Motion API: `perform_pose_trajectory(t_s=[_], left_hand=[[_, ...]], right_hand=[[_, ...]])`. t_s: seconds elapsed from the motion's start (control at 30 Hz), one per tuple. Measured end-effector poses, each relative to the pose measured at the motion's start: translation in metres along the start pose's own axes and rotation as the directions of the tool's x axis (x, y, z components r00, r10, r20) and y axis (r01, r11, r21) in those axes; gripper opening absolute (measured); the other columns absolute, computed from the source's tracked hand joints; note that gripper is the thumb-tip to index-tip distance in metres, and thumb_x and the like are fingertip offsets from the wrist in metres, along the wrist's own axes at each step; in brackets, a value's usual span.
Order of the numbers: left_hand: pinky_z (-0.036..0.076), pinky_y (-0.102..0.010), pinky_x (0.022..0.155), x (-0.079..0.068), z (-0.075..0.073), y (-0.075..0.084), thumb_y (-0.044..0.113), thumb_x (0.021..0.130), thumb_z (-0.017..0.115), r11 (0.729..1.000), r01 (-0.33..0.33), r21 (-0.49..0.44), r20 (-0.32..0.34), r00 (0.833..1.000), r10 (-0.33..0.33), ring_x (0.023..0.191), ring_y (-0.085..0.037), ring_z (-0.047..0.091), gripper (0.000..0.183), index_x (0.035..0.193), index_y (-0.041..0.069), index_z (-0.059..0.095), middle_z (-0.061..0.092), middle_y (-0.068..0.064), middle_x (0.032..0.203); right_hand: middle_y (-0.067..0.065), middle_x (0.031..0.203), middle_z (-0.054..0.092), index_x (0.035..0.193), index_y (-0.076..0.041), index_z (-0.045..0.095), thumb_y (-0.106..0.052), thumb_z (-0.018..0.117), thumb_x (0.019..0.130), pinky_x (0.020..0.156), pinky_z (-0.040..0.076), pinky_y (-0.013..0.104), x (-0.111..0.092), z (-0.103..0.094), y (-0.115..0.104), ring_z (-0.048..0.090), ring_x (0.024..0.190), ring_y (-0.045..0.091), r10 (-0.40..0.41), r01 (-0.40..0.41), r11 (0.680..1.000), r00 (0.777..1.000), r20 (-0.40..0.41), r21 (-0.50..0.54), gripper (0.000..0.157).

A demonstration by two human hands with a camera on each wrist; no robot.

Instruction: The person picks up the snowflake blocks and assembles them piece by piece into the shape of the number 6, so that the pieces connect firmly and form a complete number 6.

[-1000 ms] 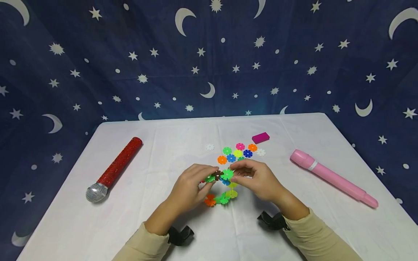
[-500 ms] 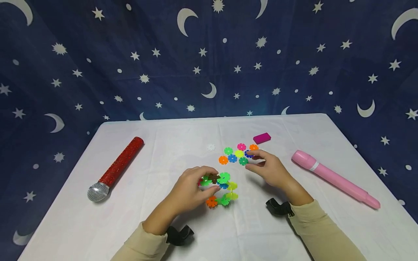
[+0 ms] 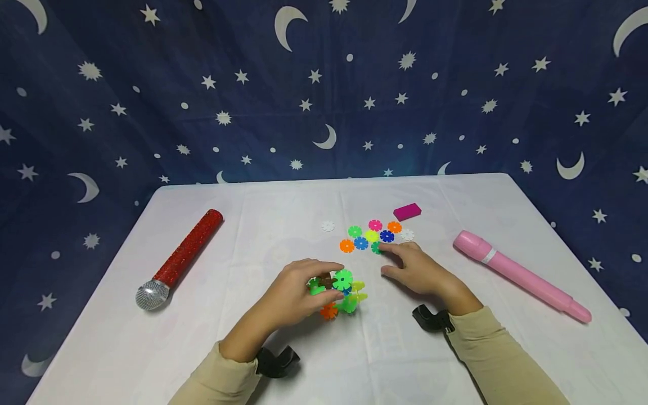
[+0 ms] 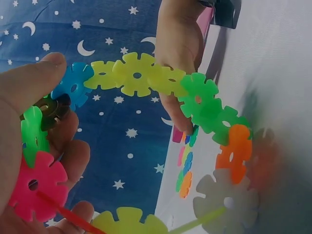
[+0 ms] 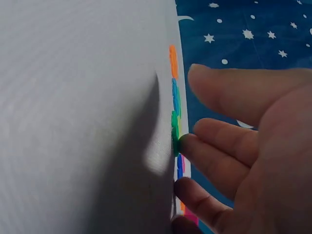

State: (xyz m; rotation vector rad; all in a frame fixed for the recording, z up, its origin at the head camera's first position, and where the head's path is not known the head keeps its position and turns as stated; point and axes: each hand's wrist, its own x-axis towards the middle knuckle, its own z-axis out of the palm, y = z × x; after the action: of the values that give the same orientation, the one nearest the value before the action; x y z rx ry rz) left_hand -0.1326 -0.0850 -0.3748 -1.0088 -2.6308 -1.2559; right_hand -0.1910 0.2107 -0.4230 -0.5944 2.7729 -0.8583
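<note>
My left hand (image 3: pixel 291 295) grips a ring of linked plastic snowflake discs (image 3: pixel 349 304) between thumb and curled fingers. In the left wrist view, the ring's yellow disc (image 4: pixel 129 73) and its green, orange, blue, brown, pink and whitish neighbours show up close. My right hand (image 3: pixel 420 270) reaches over the table with thumb and fingers spread apart. One of its fingertips is right at a loose dark green disc (image 5: pixel 174 124), which lies flat in a group of loose discs. Nothing sits between that thumb and the fingers.
Several more loose discs, among them an orange disc (image 3: pixel 346 245) and a white disc (image 3: pixel 328 226), lie farther back near a magenta block (image 3: pixel 407 212). A red glittery microphone (image 3: pixel 184 253) lies at the left, a pink marker-shaped tube (image 3: pixel 521 275) at the right.
My right hand has left the ring and moved back and right to the loose discs, its fingertips now lower at the green one. My left hand keeps the ring, which has tilted.
</note>
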Motion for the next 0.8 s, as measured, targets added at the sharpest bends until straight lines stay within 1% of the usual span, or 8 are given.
perform_pose_trajectory(t_s=[0.1, 0.17, 0.23, 0.33, 0.4, 0.57, 0.73, 0.8], left_hand=[[0.052, -0.032, 0.082, -0.0002, -0.0003, 0.0001, 0.023, 0.086, 0.081, 1.000, -0.015, -0.022, -0.003, 1.000, 0.014, 0.086, -0.006, 0.061, 0.039, 0.122, 0.011, 0.071, 0.069, 0.006, 0.100], [0.053, -0.029, 0.081, -0.0003, -0.0002, 0.0001, 0.022, 0.087, 0.081, 0.999, -0.016, -0.038, 0.000, 1.000, 0.016, 0.088, -0.006, 0.061, 0.037, 0.121, 0.011, 0.071, 0.069, 0.006, 0.102], [0.053, -0.029, 0.082, -0.0004, -0.0005, 0.0008, 0.021, 0.087, 0.080, 0.999, -0.012, -0.052, 0.008, 1.000, 0.013, 0.091, -0.006, 0.062, 0.037, 0.121, 0.010, 0.071, 0.069, 0.005, 0.106], [0.053, -0.029, 0.087, -0.0005, -0.0008, 0.0018, 0.021, 0.087, 0.080, 0.998, -0.003, -0.055, 0.021, 1.000, 0.004, 0.095, -0.006, 0.063, 0.036, 0.121, 0.010, 0.071, 0.069, 0.004, 0.113], [0.053, -0.032, 0.089, -0.0005, -0.0016, 0.0030, 0.021, 0.087, 0.080, 0.999, -0.003, -0.045, 0.022, 1.000, 0.004, 0.097, -0.006, 0.064, 0.037, 0.121, 0.010, 0.071, 0.069, 0.003, 0.116], [0.051, -0.038, 0.091, -0.0005, -0.0027, 0.0057, 0.019, 0.088, 0.078, 1.000, -0.018, -0.022, 0.007, 1.000, 0.019, 0.094, -0.005, 0.064, 0.034, 0.120, 0.011, 0.071, 0.070, 0.004, 0.112], [0.052, -0.034, 0.089, -0.0003, -0.0023, 0.0049, 0.017, 0.089, 0.076, 0.999, -0.049, -0.024, 0.010, 0.999, 0.050, 0.096, -0.006, 0.063, 0.032, 0.120, 0.012, 0.071, 0.070, 0.005, 0.112], [0.052, -0.033, 0.088, -0.0001, -0.0021, 0.0045, 0.018, 0.089, 0.077, 0.998, -0.066, -0.020, 0.006, 0.998, 0.066, 0.095, -0.007, 0.063, 0.032, 0.120, 0.011, 0.072, 0.071, 0.005, 0.110]], right_hand=[[0.019, 0.134, 0.059, 0.138, -0.002, 0.058, -0.025, 0.066, 0.096, 0.106, 0.037, 0.058, -0.0004, -0.0005, -0.0024, 0.046, 0.125, 0.040, 0.020, -0.021, 0.999, 1.000, -0.012, -0.026, 0.048], [0.017, 0.131, 0.061, 0.134, -0.002, 0.062, -0.024, 0.066, 0.096, 0.105, 0.038, 0.058, -0.0005, -0.0009, -0.0037, 0.048, 0.124, 0.039, 0.036, -0.037, 0.999, 0.999, -0.035, -0.027, 0.044], [0.017, 0.130, 0.062, 0.132, -0.003, 0.063, -0.023, 0.066, 0.096, 0.105, 0.038, 0.058, -0.0007, -0.0008, -0.0043, 0.049, 0.124, 0.039, 0.046, -0.047, 0.999, 0.997, -0.056, -0.017, 0.042], [0.017, 0.132, 0.061, 0.134, -0.002, 0.061, -0.020, 0.066, 0.096, 0.107, 0.037, 0.057, -0.0009, 0.0004, -0.0039, 0.049, 0.125, 0.039, 0.033, -0.034, 0.999, 0.998, -0.062, -0.021, 0.043], [0.018, 0.133, 0.060, 0.136, -0.001, 0.060, -0.018, 0.065, 0.096, 0.107, 0.037, 0.057, -0.0008, 0.0014, -0.0031, 0.049, 0.124, 0.040, 0.013, -0.015, 0.999, 0.998, -0.056, -0.035, 0.043], [0.016, 0.128, 0.064, 0.130, 0.000, 0.064, -0.013, 0.065, 0.095, 0.107, 0.036, 0.057, -0.0009, 0.0015, -0.0038, 0.052, 0.122, 0.040, -0.012, 0.009, 0.999, 0.998, -0.066, -0.048, 0.037], [0.016, 0.125, 0.064, 0.127, 0.000, 0.066, -0.008, 0.066, 0.094, 0.107, 0.035, 0.058, -0.0001, 0.0018, -0.0053, 0.052, 0.123, 0.040, 0.006, -0.009, 0.999, 0.998, -0.059, -0.052, 0.034], [0.016, 0.125, 0.064, 0.126, -0.001, 0.066, -0.007, 0.067, 0.093, 0.107, 0.036, 0.058, 0.0000, 0.0023, -0.0058, 0.052, 0.123, 0.040, 0.020, -0.023, 0.998, 0.998, -0.056, -0.054, 0.034]])
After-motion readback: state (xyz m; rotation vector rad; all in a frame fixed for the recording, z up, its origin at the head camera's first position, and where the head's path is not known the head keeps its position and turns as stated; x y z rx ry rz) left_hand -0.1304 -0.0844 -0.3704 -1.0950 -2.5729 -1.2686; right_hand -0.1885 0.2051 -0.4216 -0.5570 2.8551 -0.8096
